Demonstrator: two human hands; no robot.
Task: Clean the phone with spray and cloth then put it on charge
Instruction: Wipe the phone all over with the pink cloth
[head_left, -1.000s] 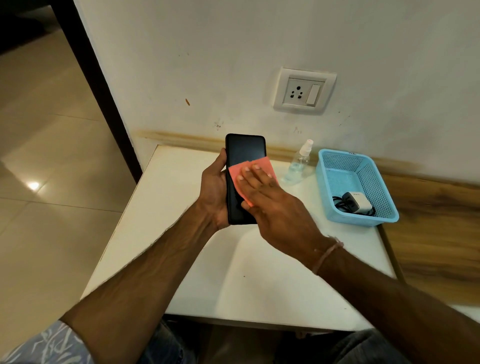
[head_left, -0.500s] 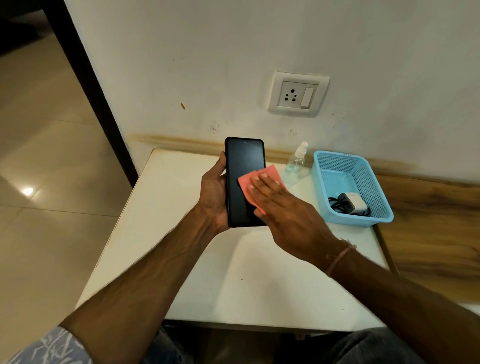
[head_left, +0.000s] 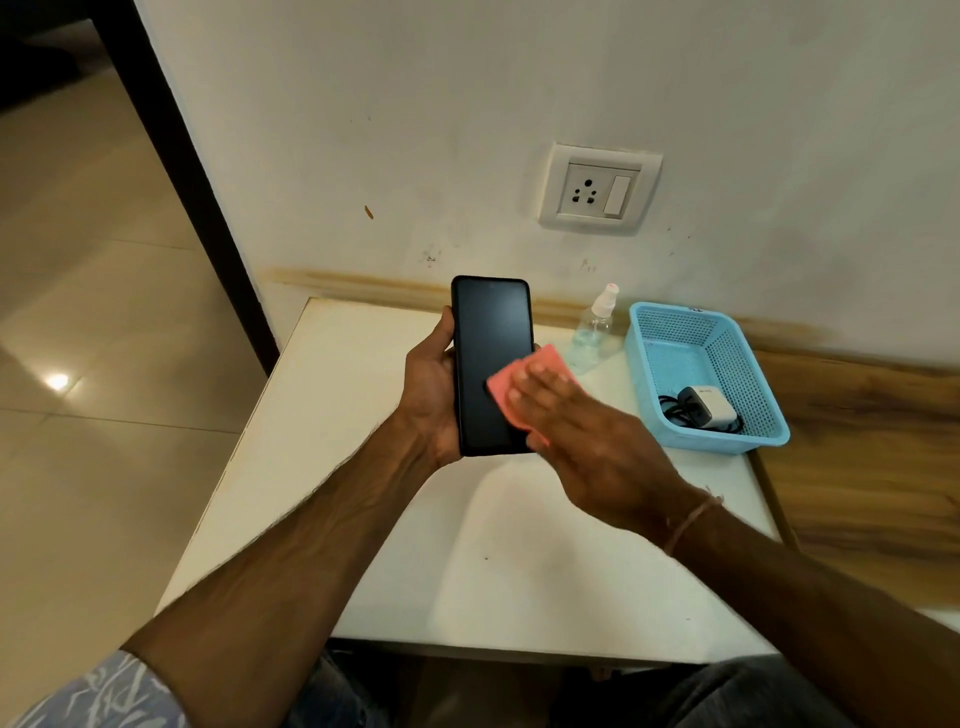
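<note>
one blue mesh basket (head_left: 724, 448) is sitting on the white table (head_left: 363, 467), at the far right corner, close to the wall. the basket is holding one white charger block (head_left: 710, 406) and one black cable (head_left: 669, 410), bunched just beside the block. whether the cable is plugged into the block cannot be told. one clear spray bottle (head_left: 592, 332) with a white nozzle is standing upright on the table, just left of the basket and apart from it. how full it is cannot be told.

i am holding one black phone (head_left: 491, 332) above the table in my left hand (head_left: 428, 400), long side upright, with the dark screen facing me. the thumb is lying along the left edge, and the fingers are passing behind the phone, out of sight. my right hand (head_left: 587, 447) is pressing one pink cloth (head_left: 506, 388) flat against the lower right part of the screen. its fingers are lying straight and close together on top of the cloth. the cloth is overhanging the right edge of the phone.

count: one basket, one charger block, one cable, one spray bottle, one phone, one cloth. one wall socket (head_left: 587, 191) with one switch (head_left: 616, 195) is sitting in the wall above the spray bottle. one thin thread band (head_left: 691, 519) is circling my right wrist.
</note>
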